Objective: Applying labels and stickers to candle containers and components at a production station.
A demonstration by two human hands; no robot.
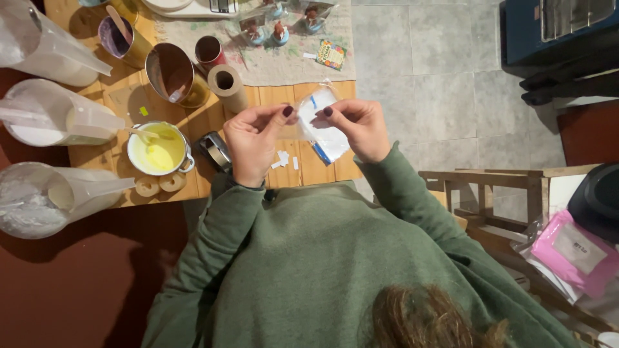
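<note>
Both hands, left and right, are pinching the clear bag at its top edge above the table; gripping near the seam and pulling evenly should be keeping it from tearing.

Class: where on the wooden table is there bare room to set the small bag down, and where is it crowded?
Bare wood lies under the bag, right of the tape dispenser, but for paper scraps. Left is crowded: pot, jugs, metal cups.
</note>
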